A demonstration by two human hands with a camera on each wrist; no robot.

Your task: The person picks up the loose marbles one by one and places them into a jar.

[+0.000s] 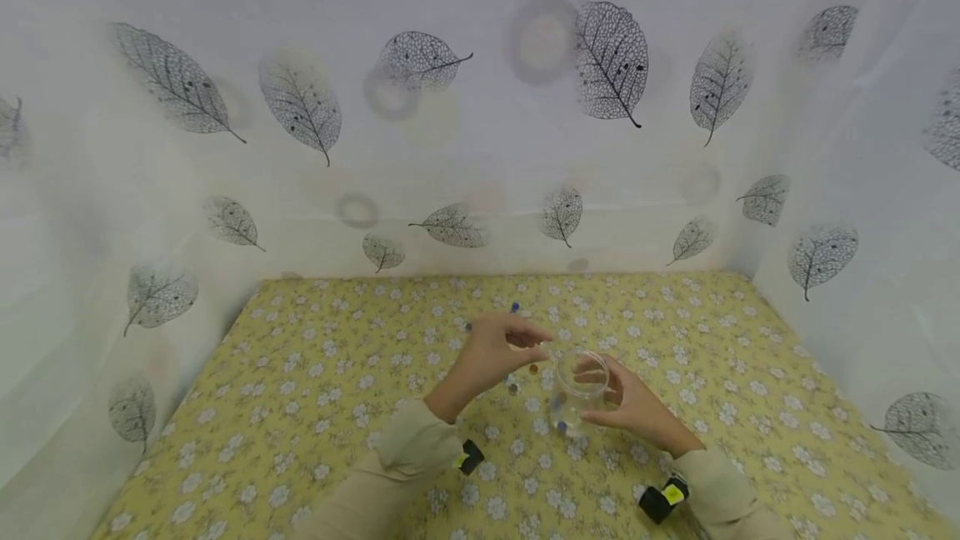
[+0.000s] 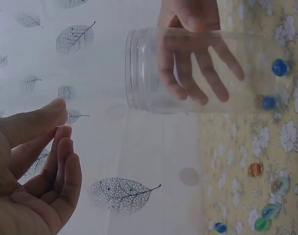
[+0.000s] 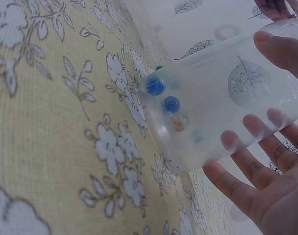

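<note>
A clear jar with an uncovered mouth stands on the cloth, held from the side by my right hand, thumb on one side and fingers round the other. Near its bottom lie a few marbles, among them a blue marble and a second blue one. To the left of the jar mouth and near rim height is my left hand. Its thumb and index fingertips pinch a small clear marble, mostly hidden by the fingers.
Loose marbles lie on the flowered cloth left of the jar: an orange marble, a pale one, a green one and a small blue one. A leaf-print curtain encloses the back and sides.
</note>
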